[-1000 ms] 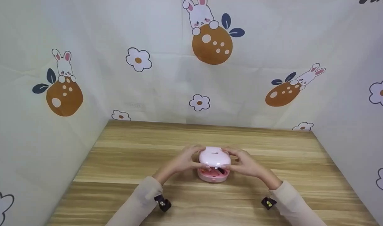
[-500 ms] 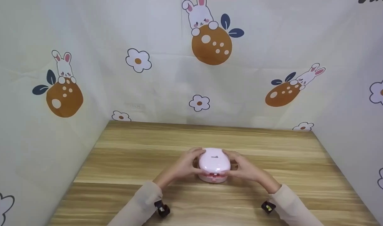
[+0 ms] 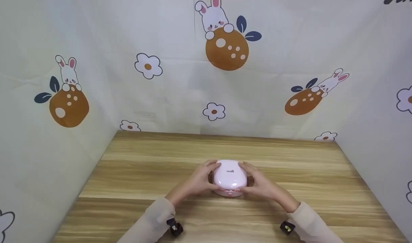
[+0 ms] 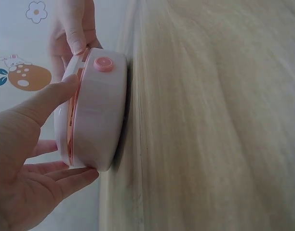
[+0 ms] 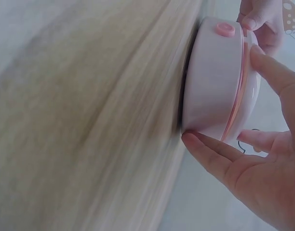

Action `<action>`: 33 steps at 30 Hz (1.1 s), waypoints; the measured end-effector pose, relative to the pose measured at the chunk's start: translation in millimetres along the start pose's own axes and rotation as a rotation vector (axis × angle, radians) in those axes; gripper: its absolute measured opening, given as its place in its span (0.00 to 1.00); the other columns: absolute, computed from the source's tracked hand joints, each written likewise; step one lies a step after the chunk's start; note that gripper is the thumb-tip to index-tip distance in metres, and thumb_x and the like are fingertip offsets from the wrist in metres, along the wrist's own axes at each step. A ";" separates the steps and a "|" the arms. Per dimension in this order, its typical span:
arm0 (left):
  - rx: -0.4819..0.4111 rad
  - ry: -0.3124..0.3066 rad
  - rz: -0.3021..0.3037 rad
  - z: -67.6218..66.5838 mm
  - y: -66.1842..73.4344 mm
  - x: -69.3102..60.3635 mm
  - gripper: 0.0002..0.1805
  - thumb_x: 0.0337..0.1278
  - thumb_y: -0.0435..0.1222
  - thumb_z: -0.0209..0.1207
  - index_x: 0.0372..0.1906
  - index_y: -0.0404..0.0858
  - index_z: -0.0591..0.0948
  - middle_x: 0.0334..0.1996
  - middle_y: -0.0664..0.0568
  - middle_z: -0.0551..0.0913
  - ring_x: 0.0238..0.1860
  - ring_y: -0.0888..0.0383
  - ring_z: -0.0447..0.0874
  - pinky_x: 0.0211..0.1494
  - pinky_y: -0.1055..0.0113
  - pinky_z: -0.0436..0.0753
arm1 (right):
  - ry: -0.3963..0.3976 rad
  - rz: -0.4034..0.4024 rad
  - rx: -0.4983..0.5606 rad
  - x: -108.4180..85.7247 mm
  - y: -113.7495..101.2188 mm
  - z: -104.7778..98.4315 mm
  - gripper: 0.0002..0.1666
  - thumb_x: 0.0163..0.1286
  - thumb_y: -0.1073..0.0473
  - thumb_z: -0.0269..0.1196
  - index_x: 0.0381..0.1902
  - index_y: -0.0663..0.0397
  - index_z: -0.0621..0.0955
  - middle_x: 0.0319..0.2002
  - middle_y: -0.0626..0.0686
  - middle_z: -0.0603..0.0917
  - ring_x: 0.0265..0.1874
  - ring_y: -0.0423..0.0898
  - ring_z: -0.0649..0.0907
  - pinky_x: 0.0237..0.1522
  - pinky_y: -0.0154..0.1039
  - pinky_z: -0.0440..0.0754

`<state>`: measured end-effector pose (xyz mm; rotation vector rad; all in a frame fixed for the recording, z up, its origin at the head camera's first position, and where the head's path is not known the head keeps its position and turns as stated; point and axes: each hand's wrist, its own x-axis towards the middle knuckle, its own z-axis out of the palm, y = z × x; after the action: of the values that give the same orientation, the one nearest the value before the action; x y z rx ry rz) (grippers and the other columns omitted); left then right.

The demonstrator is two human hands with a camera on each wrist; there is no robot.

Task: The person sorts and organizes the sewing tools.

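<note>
A pale pink oval case (image 3: 230, 177) sits on the wooden table, its glossy lid almost down on the base. Between lid and base a thin gap (image 4: 73, 108) shows in the left wrist view. A round pink button (image 4: 103, 64) marks the front of the base. My left hand (image 3: 199, 178) grips the case's left side, thumb at the front of the lid and fingers round the side and back. On the opposite side my right hand (image 3: 264, 183) holds it the same way, with fingertips (image 5: 191, 138) touching the base. The case's contents are hidden.
The wooden table (image 3: 141, 162) spreads around the case. Pale fabric walls (image 3: 179, 87) with rabbit and flower prints enclose its back and sides. Small black devices (image 3: 174, 227) hang at both cuffs.
The lid has swung down towards the base under both hands, covering the pink inside and a dark item seen earlier. The case stays in about the same place.
</note>
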<state>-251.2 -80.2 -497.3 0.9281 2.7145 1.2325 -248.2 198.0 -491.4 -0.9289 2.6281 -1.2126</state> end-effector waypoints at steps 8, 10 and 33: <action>0.019 0.018 0.017 -1.2 -0.1 0.1 0.45 0.47 0.37 0.81 0.69 0.22 0.75 0.71 0.26 0.71 0.71 0.30 0.72 0.77 0.40 0.72 | -0.008 -0.027 0.014 1.8 0.0 2.9 0.52 0.64 0.61 0.76 0.76 0.77 0.63 0.73 0.84 0.61 0.61 0.77 0.79 0.66 0.66 0.80; 0.031 0.020 0.025 -1.4 -0.2 0.8 0.44 0.45 0.36 0.82 0.68 0.22 0.76 0.70 0.26 0.72 0.70 0.31 0.74 0.76 0.42 0.74 | -0.008 -0.029 0.020 1.5 -0.4 3.5 0.52 0.63 0.62 0.76 0.77 0.77 0.62 0.74 0.84 0.61 0.62 0.77 0.79 0.66 0.64 0.80; 0.199 -0.052 -0.074 2.4 6.4 -19.7 0.55 0.61 0.58 0.70 0.82 0.33 0.61 0.83 0.32 0.53 0.81 0.34 0.57 0.82 0.41 0.63 | 0.035 0.077 -0.222 -13.3 -10.9 8.7 0.56 0.67 0.44 0.74 0.82 0.62 0.62 0.76 0.82 0.57 0.71 0.82 0.67 0.70 0.77 0.67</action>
<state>-231.1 -85.6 -498.8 0.8530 2.8404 0.9257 -229.3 194.5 -491.5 -0.8354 2.8405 -0.9429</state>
